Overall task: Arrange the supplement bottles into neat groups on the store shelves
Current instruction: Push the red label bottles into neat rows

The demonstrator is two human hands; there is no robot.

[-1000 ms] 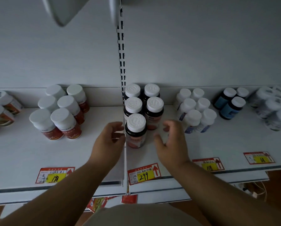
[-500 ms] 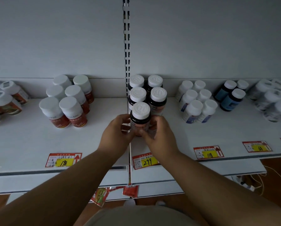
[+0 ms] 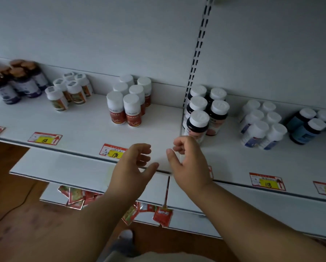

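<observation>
Both hands are empty and open. The left hand (image 3: 133,163) and the right hand (image 3: 188,161) hang side by side over the near edge of the white shelf (image 3: 82,127), with a small gap between them. The fingers are bent a little and touch no bottle.

The shelf has a lot of bare room along its near edge, in front of every group. A dark seam runs from near to far between two shelf boards, just beside the dark bottles. Up the back wall goes a strip with slots (image 3: 198,53).

The dark bottles (image 3: 205,112) with white caps stand just past the right hand, five of them, close together. The nearest one is right by the right fingers but not touching. To the left, past some bare room, stand the red label bottles (image 3: 128,103), six in a neat bunch. Farther left is a group of small white jars (image 3: 69,91), then purple bottles (image 3: 16,80) with brown caps by the left edge. To the right of the dark bottles stand white bottles (image 3: 262,125), then blue bottles (image 3: 307,125).

Red and yellow price tags (image 3: 45,138) lie along the near edge. One is partly under the left hand. Below, a lower shelf (image 3: 60,165) sticks out nearer, and red packets (image 3: 77,197) lie under it.
</observation>
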